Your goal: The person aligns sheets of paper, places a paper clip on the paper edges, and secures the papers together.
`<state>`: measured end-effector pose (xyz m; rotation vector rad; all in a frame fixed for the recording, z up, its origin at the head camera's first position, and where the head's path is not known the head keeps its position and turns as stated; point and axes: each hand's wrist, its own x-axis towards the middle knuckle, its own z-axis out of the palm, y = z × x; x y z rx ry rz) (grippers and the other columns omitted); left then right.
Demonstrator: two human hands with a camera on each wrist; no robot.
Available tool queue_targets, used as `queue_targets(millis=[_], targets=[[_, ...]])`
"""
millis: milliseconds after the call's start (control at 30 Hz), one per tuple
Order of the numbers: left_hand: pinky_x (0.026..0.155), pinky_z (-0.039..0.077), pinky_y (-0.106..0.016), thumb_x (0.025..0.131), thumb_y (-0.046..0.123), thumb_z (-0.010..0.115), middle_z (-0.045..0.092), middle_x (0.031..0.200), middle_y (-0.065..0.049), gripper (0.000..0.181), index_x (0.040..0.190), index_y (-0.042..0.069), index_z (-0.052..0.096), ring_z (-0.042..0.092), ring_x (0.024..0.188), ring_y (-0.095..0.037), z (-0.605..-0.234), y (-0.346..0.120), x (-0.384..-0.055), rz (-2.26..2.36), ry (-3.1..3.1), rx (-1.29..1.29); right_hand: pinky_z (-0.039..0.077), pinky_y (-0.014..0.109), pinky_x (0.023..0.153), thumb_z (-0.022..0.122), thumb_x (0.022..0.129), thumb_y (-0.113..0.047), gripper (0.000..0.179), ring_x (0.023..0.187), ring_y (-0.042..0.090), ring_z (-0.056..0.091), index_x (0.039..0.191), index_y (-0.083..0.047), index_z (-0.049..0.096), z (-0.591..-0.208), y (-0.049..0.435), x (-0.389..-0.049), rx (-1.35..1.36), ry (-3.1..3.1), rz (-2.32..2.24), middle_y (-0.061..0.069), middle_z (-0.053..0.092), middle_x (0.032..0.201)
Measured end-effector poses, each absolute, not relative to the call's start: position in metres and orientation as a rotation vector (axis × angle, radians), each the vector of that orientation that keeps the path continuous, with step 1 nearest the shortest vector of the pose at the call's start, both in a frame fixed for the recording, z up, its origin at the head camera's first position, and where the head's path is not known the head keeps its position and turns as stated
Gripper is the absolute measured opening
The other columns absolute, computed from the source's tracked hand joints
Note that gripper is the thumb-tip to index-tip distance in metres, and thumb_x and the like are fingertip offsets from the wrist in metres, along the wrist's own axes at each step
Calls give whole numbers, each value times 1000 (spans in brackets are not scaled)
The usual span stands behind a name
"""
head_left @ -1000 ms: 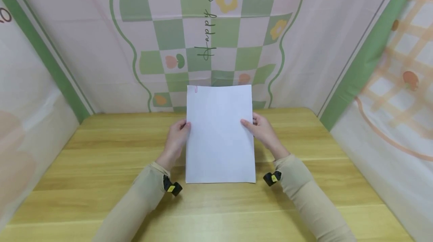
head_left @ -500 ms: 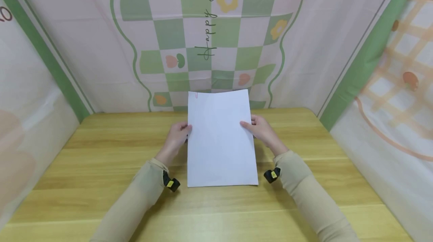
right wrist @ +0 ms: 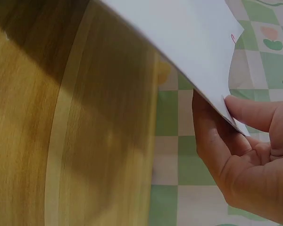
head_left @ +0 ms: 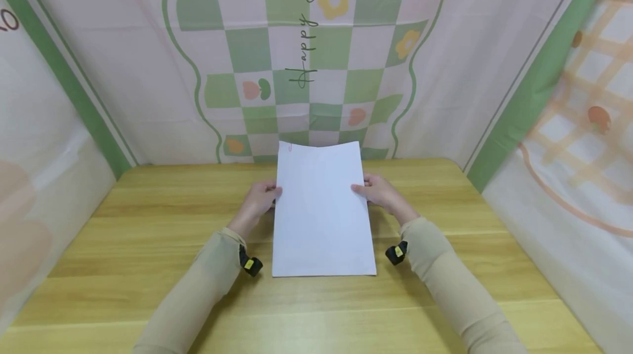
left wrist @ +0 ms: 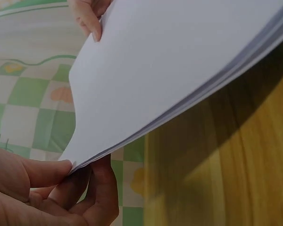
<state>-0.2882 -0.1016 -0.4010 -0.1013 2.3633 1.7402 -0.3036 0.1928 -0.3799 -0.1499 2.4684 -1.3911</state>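
Note:
A stack of white paper [head_left: 321,216] slants up from the table in the head view, its far edge bowed downward in the middle. A small pink paper clip [head_left: 290,147] sits at its far left corner. My left hand [head_left: 259,199] pinches the left edge, thumb on top and fingers underneath. On the opposite edge my right hand [head_left: 381,192] grips the same way, its thumb lying on the top sheet. Several layered sheet edges show along the paper [left wrist: 179,101] in the left wrist view. Fingers [right wrist: 210,136] curl beneath the stack in the right wrist view.
The wooden table [head_left: 148,266] extends around the paper on all sides. Behind it hangs a green-and-white checked curtain [head_left: 326,46], with further patterned cloth [head_left: 593,123] along the sides. Black wrist cameras [head_left: 251,264] are strapped over the beige sleeves [head_left: 198,288].
The far edge of the paper stack has come down and toward me, and now bows more. Both hands have shifted slightly nearer, keeping their hold on the side edges.

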Motion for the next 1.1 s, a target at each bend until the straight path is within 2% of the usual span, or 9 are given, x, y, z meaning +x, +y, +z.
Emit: queue_targets(millis=[133,367,633,733,867,1100], targets=[[95,47,-41,99,18,47,60,120,-16,34,129,2,54,59,105,-27,-404,-102,-292,1712,2364,-89,50,44,91,47,100,-17,43,96,23,62,136,6,41,-382,193,-306,-152,2422,-1393,28,55,125],[87,50,-36,100,13,44,62,116,-18,33,127,-1,55,61,95,-24,-408,-104,-295,1665,2361,-62,47,47,95,47,100,-15,39,102,26,59,132,5,45,-385,190,-308,-137,2401,-1340,25,53,127],[91,48,-38,99,12,46,61,118,-18,33,128,-1,55,59,99,-24,-410,-103,-300,1613,2378,-61,45,48,97,48,99,-17,40,116,34,53,133,4,45,-391,192,-315,-124,2416,-1293,24,50,133],[87,48,-38,98,12,48,62,105,-13,25,115,0,60,58,93,-23,-411,-103,-303,1588,2399,-59,47,46,96,49,99,-17,39,114,33,54,131,4,46,-392,192,-317,-116,2431,-1265,24,51,131],[77,46,-34,96,12,52,57,88,-7,15,98,0,61,54,83,-21,-413,-104,-307,1547,2445,-53,49,42,92,51,98,-17,39,103,27,58,130,5,48,-395,191,-319,-110,2451,-1226,23,55,123],[78,49,-30,92,12,58,62,105,-15,23,110,-2,62,58,88,-21,-415,-106,-312,1500,2486,-72,53,36,84,55,96,-18,39,88,20,60,126,6,51,-399,191,-325,-75,2482,-1208,18,61,110]])
